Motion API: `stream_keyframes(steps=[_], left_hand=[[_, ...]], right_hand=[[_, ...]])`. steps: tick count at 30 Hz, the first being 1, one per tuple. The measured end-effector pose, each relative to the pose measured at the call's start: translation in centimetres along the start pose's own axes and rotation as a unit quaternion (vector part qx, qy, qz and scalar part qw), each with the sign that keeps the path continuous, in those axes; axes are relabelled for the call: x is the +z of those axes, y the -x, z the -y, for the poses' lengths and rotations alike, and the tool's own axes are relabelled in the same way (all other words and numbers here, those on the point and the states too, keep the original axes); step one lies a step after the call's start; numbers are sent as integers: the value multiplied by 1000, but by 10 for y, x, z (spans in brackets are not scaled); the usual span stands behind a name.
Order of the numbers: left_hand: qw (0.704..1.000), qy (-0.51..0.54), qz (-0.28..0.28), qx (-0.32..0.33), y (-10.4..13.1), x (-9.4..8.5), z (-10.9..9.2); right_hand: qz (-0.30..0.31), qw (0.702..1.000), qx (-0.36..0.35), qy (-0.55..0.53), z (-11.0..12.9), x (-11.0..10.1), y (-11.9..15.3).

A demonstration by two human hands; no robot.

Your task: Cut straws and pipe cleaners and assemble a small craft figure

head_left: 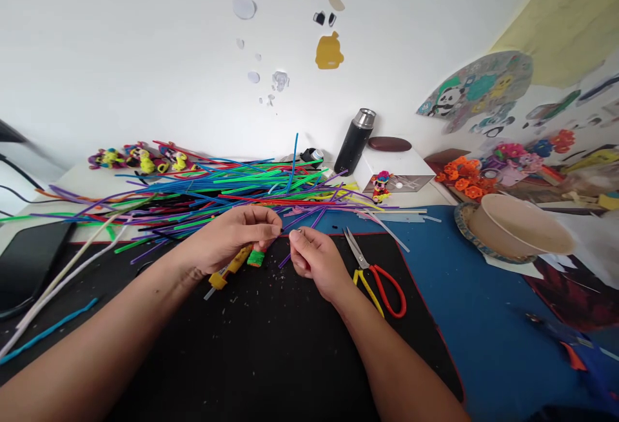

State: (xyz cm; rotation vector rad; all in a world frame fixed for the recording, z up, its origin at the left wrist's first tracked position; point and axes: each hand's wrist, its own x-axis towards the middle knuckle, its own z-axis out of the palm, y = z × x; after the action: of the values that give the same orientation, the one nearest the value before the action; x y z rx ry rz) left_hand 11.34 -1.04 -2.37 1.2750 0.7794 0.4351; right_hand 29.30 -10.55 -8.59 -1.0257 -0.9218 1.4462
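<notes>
My left hand [246, 232] is raised over the black mat, thumb and fingers pinched together, with a tiny dark bit at the fingertips that I cannot make out. Close beside it, my right hand [316, 261] pinches another small thing, mostly hidden by the fingers. The two sets of fingertips are slightly apart. Beneath my left hand lies a yellow glue gun [220, 279] with a clear glue stick poking out, partly covered. A small green and orange fuzzy piece [256, 257] is next to it. Red- and yellow-handled scissors [370, 267] lie right of my right hand, blades parted.
Behind my hands spreads a heap of coloured pipe cleaners [193, 183]. Several fuzzy figures [140, 158] lie back left; another figure [380, 187] stands by a white box [401, 167] and black thermos [355, 142]. At right are a bowl [522, 229] and pliers [561, 332].
</notes>
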Motion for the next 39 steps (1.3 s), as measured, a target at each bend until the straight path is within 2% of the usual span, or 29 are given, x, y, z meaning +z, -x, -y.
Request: stream_keyframes(steps=[8, 11, 14, 18, 26, 39], left_hand=[[1000, -19, 22, -6, -3, -5, 5], [999, -25, 29, -12, -2, -4, 4], [999, -25, 38, -23, -1, -3, 2], [998, -32, 51, -28, -1, -4, 3], [997, -22, 67, -39, -3, -5, 9], [996, -22, 72, -50, -4, 1, 7]], right_hand=[[24, 998, -9, 51, -5, 3, 2], [-10, 993, -29, 117, -8, 4, 3], [-49, 972, -64, 219, -9, 7, 5], [-58, 951, -73, 296, -6, 11, 9], [-74, 944, -69, 314, -4, 15, 11], [-85, 940, -74, 322, -9, 16, 10]])
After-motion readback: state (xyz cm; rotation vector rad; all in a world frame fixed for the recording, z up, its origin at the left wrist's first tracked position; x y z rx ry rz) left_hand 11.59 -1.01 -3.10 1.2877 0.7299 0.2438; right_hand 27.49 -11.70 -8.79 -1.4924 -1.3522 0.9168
